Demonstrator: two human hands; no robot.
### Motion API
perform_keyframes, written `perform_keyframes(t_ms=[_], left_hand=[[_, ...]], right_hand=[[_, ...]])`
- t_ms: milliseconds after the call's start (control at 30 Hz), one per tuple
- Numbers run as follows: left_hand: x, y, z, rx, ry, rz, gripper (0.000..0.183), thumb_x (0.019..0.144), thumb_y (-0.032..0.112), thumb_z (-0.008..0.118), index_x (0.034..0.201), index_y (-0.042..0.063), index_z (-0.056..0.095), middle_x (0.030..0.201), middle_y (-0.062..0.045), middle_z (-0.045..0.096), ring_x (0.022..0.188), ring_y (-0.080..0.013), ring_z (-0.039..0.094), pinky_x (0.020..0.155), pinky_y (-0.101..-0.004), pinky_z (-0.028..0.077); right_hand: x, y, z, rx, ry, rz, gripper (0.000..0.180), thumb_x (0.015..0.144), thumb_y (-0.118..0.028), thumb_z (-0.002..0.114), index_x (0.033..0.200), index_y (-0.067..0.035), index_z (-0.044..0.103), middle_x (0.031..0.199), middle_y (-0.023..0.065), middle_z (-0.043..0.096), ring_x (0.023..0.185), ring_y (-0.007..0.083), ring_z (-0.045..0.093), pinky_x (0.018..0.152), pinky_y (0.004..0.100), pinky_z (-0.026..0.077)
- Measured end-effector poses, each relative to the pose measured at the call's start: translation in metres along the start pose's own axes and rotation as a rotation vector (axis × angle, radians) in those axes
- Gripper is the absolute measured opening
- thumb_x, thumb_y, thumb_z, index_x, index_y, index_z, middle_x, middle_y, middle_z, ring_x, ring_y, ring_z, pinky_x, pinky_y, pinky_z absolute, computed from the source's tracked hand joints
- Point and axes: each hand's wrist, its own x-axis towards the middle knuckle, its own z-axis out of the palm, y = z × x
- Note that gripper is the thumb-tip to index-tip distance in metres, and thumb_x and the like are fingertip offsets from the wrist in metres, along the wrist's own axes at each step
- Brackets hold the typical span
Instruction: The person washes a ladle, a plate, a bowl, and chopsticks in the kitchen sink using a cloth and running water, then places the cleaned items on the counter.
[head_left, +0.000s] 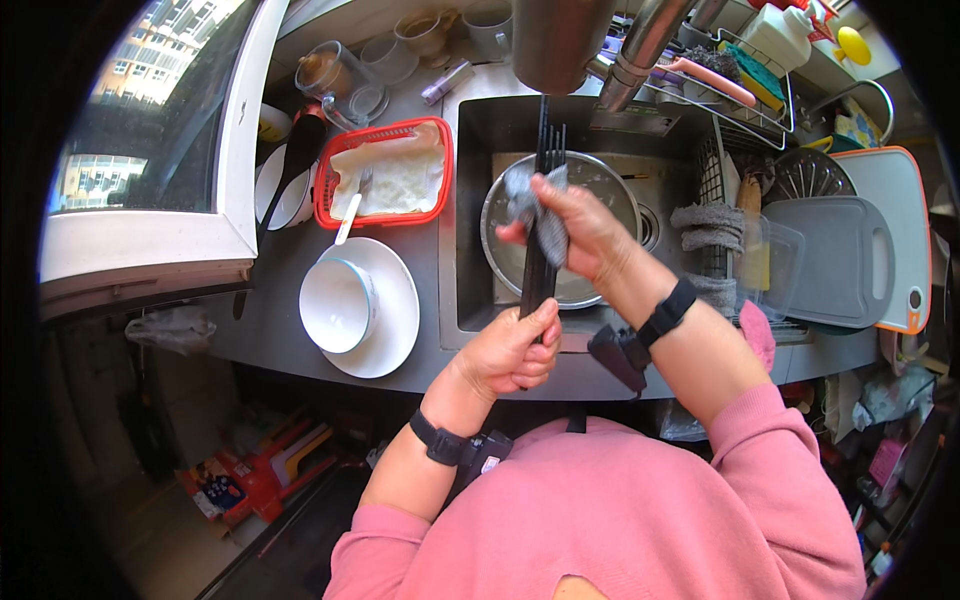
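My left hand (529, 345) grips the lower end of a bundle of dark sticks (541, 274), which look like chopsticks. Their thin tips point away from me, slightly spread, below the faucet. Around the middle of the bundle, my right hand (577, 225) squeezes a grey cloth (553, 238). Both sticks and cloth are over a round metal basin (504, 266) in the sink (472, 300). The basin seems to hold some liquid; my hands and the cloth hide part of it.
Left of the sink are a red basket (448, 169) lined with paper and holding a fork (351, 214), and a white bowl (334, 304) on a plate (397, 330). At right, a grey cutting board (832, 259) stands by a wire rack (712, 172). The faucet (562, 45) overhangs the sink.
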Motion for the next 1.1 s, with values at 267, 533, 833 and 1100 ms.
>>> perform_keyframes(t_ms=[267,533,833,1100], left_hand=[[0.014,-0.001,-0.025,0.27,0.204,0.309,0.033,0.09,0.031,0.066,0.102,0.004,0.052,0.079,-0.004,0.054,0.064,-0.0158,0.054,0.055,-0.0306,0.047],[-0.028,0.032,-0.033,-0.091,0.119,0.348,0.064,0.101,0.048,0.033,0.129,-0.009,0.045,0.118,-0.029,0.058,0.113,-0.0421,0.057,0.094,-0.059,0.046],[-0.035,0.044,0.003,0.086,0.127,0.154,0.028,0.1,0.027,0.048,0.099,0.001,0.057,0.065,-0.001,0.049,0.046,-0.0083,0.044,0.041,-0.0248,0.04],[-0.037,0.022,0.018,0.028,0.247,0.147,0.029,0.102,0.032,0.043,0.083,0.01,0.043,0.054,0.003,0.033,0.038,-0.0067,0.029,0.034,-0.0225,0.026]], right_hand=[[-0.011,0.02,0.015,-0.212,-0.094,0.225,0.022,0.092,-0.018,0.062,0.1,0.002,0.062,0.089,0.0132,0.067,0.085,0.0297,0.069,0.078,0.0399,0.056],[-0.017,-0.022,-0.008,-1.648,-0.229,-0.482,0.01,0.084,-0.007,0.064,0.093,-0.005,0.061,0.083,0.0123,0.062,0.081,0.0301,0.061,0.075,0.0379,0.05],[-0.009,-0.011,0.008,-2.096,-0.491,-1.173,0.021,0.076,-0.01,0.058,0.096,-0.008,0.06,0.087,0.0069,0.056,0.093,0.0231,0.059,0.103,0.0428,0.044],[0.002,0.002,-0.003,-2.143,-0.483,-1.237,0.019,0.074,-0.008,0.059,0.093,-0.005,0.06,0.1,0.0098,0.063,0.107,0.0249,0.06,0.107,0.0443,0.039]])
